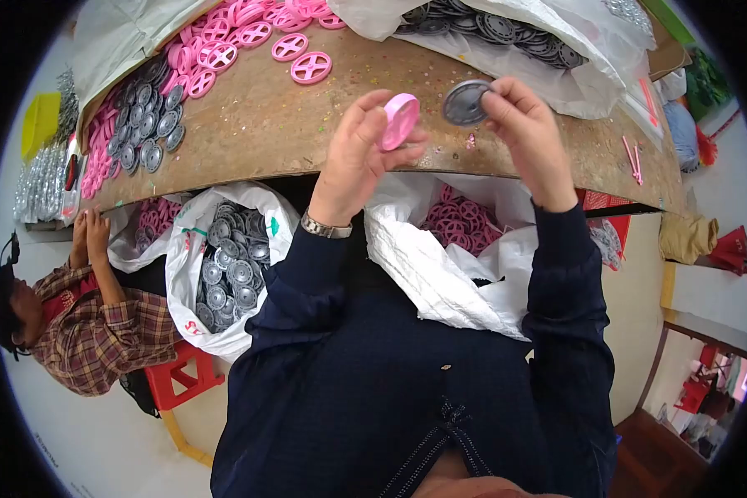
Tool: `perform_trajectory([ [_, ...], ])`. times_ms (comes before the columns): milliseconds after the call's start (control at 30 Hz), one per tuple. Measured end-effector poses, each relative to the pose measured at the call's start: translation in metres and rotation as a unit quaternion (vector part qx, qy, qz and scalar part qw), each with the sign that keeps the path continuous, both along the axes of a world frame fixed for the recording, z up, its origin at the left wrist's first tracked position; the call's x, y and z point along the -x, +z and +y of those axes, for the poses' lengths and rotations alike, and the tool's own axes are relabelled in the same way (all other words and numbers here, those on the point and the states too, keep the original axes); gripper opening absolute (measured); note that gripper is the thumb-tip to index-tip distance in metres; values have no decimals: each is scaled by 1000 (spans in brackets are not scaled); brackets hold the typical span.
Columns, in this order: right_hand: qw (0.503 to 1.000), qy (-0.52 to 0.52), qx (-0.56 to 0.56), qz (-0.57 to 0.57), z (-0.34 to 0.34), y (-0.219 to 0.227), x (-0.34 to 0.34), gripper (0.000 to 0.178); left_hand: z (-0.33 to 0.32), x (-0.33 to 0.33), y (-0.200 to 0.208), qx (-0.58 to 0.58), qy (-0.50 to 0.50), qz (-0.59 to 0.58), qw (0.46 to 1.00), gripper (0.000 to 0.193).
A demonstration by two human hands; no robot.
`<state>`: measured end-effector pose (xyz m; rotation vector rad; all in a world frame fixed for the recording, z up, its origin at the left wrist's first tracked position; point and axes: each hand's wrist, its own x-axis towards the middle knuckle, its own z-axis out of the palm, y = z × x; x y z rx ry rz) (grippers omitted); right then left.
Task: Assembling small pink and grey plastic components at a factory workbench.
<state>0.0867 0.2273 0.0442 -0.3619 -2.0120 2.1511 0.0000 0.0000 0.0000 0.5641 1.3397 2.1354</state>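
Between the fingers and thumb of my left hand (353,153) is a pink plastic wheel ring (401,123), tilted so its rim faces right. My right hand (527,133) pinches a round grey plastic disc (465,103) by its right edge, fingers curled behind it. The two pieces are held apart above the near part of the wooden table (266,124). Loose pink spoked wheels (311,68) lie on the table beyond my left hand. A heap of grey discs (147,120) sits farther left, next to a larger pile of pink wheels (224,37).
Open white sacks below the table edge hold grey discs (228,270) and pink parts (465,224). A plastic bag (614,75) of grey discs lies at the far right. Another person (83,324) sits at the left by a red stool (183,378). Pink sticks (633,158) lie at right.
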Motion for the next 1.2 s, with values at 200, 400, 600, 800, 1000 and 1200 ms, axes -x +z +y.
perform_trajectory([
  [200, 989, -4, -21, 144, -47, -1, -1, 11, 12, -10, 8, -134, -147, -162, 967, 56],
  [400, 990, -27, -6, 136, -61, -11, -6, 13, 14, -21, 15, -136, -143, -151, 969, 56],
  [600, 990, -32, -42, 127, -61, -9, -10, 22, 9, -24, 17, -72, -135, -97, 983, 54],
  [800, 993, 6, -77, 94, -58, -4, -17, 25, 6, -25, 14, 85, -13, 191, 978, 40],
  [1000, 991, 24, -105, 79, -56, -4, -23, 19, 5, -32, 21, 143, 13, 239, 960, 20],
  [1200, 984, 6, -161, 71, -54, -15, -25, 12, 12, -37, 15, 185, 48, 273, 943, 17],
])
